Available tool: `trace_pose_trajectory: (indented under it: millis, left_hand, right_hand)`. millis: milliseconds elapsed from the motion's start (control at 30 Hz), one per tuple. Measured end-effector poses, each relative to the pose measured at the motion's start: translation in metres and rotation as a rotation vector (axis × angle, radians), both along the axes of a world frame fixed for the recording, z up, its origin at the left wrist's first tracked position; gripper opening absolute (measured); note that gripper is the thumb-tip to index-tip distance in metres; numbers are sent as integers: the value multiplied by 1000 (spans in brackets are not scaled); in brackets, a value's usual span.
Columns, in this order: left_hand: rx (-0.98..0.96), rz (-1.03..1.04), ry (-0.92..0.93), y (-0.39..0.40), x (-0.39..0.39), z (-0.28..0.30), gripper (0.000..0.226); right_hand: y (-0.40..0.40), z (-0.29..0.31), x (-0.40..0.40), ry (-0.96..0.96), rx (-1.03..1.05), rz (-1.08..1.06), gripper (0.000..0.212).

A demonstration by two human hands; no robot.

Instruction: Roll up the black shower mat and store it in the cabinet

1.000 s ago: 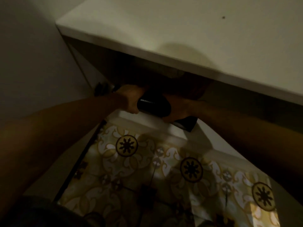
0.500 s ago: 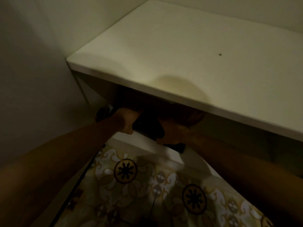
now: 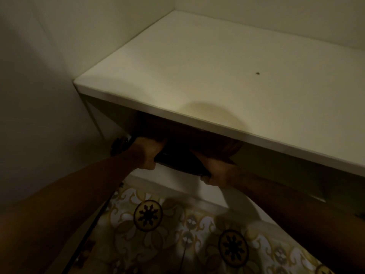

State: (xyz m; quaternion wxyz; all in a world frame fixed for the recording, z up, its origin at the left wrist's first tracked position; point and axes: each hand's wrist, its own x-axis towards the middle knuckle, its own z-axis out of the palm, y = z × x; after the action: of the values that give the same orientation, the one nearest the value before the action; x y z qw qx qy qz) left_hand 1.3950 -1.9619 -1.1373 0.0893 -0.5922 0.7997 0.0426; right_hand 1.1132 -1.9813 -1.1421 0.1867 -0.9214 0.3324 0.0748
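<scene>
Cabinet space (image 3: 138, 123) under the white top (image 3: 217, 80) is being used as the storage spot, so the rolled black mat (image 3: 177, 163) is being held level at its dark opening, above the patterned floor (image 3: 177, 234). Both arms are being stretched forward and down. The left hand (image 3: 146, 153) is being kept closed around one end of the mat, the right hand (image 3: 213, 171) around the other.

Single head view, steep downward, close over cabinet top (image 3: 227, 80) and floor (image 3: 177, 244).
</scene>
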Motion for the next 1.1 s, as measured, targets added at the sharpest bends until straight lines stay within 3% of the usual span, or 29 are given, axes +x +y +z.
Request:
trace_pose_trajectory:
  millis: [100, 200, 433, 633, 933, 1100]
  left_hand:
    - [23, -5, -64, 0, 2, -7, 94]
    - [-12, -26, -157, 2, 5, -14, 96]
    - [59, -83, -202, 6, 2, -6, 116]
    - [50, -140, -171, 7, -3, 4, 118]
    - [41, -145, -155, 11, -3, 11, 113]
    - [-119, -149, -123, 18, -10, 27, 118]
  right_hand:
    - [-3, 5, -6, 27, -2, -84, 104]
    - [-2, 4, -12, -86, -19, -62, 110]
    - [3, 2, -21, -49, 53, -103, 127]
    - [2, 6, -19, -20, 131, -93, 132]
    - [8, 12, -17, 52, -19, -31, 130]
    - [7, 22, -10, -44, 68, -59, 120]
